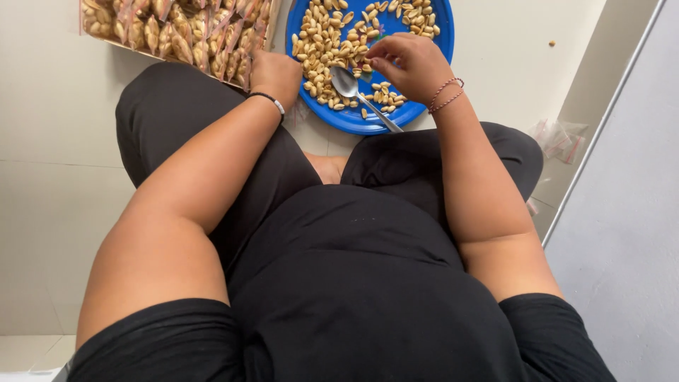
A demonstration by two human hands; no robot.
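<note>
Her right hand [410,64] pinches peanuts [325,42] over the blue plate [353,120]; left hand [276,74], curled closed, rests beside packed bags [177,32].

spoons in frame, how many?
1. The metal spoon lies on the blue plate among the peanuts, just below the right hand, handle toward the person. Others could be hidden under the hands.

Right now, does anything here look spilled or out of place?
Little stands out. One stray nut lies on the pale floor, apart from the blue plate of nuts. A few empty clear bags lie crumpled by the wall. The spoon rests on the plate, under the right hand.
</note>
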